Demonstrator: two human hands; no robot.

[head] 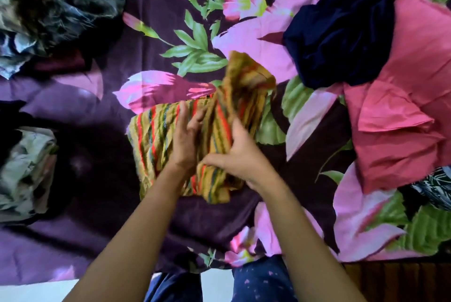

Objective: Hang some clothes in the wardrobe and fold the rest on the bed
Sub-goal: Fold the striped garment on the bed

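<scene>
Mustard striped garment (pixel 151 138) lies mid-bed (pixel 97 204); judged light, soft and limp, liable to slump unless pinned. The left hand (pixel 186 135) presses it with straight fingers, while the right hand (pixel 238 152) curls its fingers round a raised fold. Hems and corners look the soundest holds.

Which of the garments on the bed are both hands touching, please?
The yellow striped cloth in the middle; the navy garment and the pink one lie untouched at right.
</scene>
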